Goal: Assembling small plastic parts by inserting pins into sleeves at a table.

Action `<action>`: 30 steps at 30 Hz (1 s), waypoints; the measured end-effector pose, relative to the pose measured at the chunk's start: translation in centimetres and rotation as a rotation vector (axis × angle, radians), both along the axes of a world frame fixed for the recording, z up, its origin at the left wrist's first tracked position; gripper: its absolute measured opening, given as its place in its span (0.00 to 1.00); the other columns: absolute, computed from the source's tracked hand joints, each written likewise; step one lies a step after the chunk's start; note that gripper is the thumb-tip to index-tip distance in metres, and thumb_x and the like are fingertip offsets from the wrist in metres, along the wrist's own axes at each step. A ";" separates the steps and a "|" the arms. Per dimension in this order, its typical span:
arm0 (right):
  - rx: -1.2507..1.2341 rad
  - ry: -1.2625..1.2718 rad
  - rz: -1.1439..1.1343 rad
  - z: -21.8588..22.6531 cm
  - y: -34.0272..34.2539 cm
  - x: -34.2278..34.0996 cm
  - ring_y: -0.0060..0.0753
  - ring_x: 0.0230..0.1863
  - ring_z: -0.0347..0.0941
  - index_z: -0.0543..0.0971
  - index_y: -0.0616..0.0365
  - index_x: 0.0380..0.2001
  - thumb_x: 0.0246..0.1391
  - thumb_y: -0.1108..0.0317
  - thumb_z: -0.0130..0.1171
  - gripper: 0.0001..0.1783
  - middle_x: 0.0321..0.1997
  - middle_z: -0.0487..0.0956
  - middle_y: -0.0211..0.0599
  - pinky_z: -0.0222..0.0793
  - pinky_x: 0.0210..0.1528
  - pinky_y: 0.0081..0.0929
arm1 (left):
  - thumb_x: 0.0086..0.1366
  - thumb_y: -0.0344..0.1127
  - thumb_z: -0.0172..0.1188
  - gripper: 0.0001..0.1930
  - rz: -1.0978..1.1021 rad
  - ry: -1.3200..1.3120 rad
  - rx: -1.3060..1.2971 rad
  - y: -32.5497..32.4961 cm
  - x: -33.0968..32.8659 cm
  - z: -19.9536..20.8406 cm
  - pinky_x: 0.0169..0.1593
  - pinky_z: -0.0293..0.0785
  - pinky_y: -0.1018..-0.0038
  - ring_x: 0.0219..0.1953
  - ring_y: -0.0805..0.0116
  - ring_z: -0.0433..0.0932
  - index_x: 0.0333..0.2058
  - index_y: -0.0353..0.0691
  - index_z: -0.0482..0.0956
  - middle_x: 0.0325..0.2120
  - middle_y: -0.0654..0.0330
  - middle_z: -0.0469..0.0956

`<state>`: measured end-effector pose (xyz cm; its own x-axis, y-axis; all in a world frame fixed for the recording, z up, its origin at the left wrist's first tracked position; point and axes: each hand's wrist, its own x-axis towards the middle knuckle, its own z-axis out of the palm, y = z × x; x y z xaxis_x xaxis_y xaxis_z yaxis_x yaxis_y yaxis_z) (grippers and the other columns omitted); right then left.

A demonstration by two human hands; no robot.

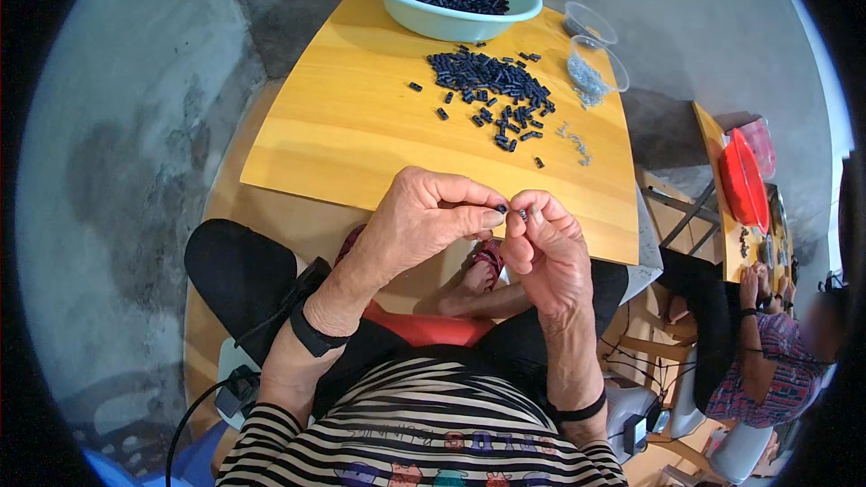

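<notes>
My left hand (417, 213) pinches a small black plastic piece (502, 208) between thumb and forefinger. Right beside it, my right hand (552, 248) holds a tiny silvery piece (523, 215) in its fingertips; its exact kind is too small to tell. Both hands meet in front of me, over the near edge of the yellow wooden table (334, 117). Beyond them lies a loose heap of short black plastic pieces (492, 81). To the right of the heap is a scatter of small pale pieces (575, 140).
A light-blue basin (460, 30) full of black pieces stands at the table's far side. Two clear round tubs (621, 72) sit at the far right, one tipped with pale pieces spilling out. Farther right, a person (767, 370) works at another table with a red basin (741, 180).
</notes>
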<state>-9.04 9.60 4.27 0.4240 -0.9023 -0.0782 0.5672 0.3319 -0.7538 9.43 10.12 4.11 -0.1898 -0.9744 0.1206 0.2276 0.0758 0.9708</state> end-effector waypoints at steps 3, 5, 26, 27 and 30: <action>-0.026 0.068 -0.021 -0.1 0.0 -0.1 0.19 0.19 0.64 0.74 0.64 0.42 0.61 0.68 0.53 0.11 0.28 0.75 0.33 0.58 0.21 0.15 | 0.57 0.26 0.64 0.08 0.030 -0.048 -0.012 -0.1 0.0 -0.1 0.35 0.76 0.82 0.31 0.78 0.79 0.37 0.31 0.83 0.29 0.59 0.83; -0.037 0.094 -0.025 0.4 0.1 0.1 0.17 0.20 0.66 0.75 0.63 0.41 0.62 0.68 0.53 0.10 0.28 0.76 0.32 0.61 0.22 0.13 | 0.57 0.26 0.65 0.09 0.009 -0.026 0.015 -0.2 0.0 -0.2 0.34 0.76 0.82 0.31 0.78 0.79 0.37 0.31 0.83 0.29 0.59 0.83; -0.145 0.247 -0.201 0.1 0.0 1.0 0.12 0.18 0.60 0.80 0.62 0.35 0.54 0.73 0.62 0.05 0.26 0.76 0.26 0.54 0.18 0.13 | 0.56 0.24 0.65 0.07 -0.066 0.023 0.081 -0.1 -0.2 -0.3 0.29 0.76 0.82 0.25 0.78 0.78 0.35 0.30 0.83 0.24 0.58 0.82; -0.153 0.251 -0.189 0.0 -0.1 0.9 0.12 0.18 0.60 0.80 0.62 0.34 0.54 0.73 0.62 0.05 0.28 0.77 0.27 0.54 0.19 0.12 | 0.56 0.24 0.65 0.07 -0.064 0.023 0.082 -0.1 -0.2 -0.2 0.29 0.76 0.82 0.25 0.78 0.78 0.35 0.30 0.83 0.24 0.58 0.82; -0.217 0.330 -0.189 0.0 -0.2 0.6 0.13 0.21 0.63 0.81 0.63 0.33 0.53 0.74 0.63 0.05 0.31 0.77 0.29 0.58 0.22 0.13 | 0.57 0.24 0.65 0.06 -0.046 -0.011 0.115 0.0 -0.3 0.1 0.28 0.75 0.82 0.24 0.77 0.78 0.34 0.30 0.83 0.23 0.58 0.82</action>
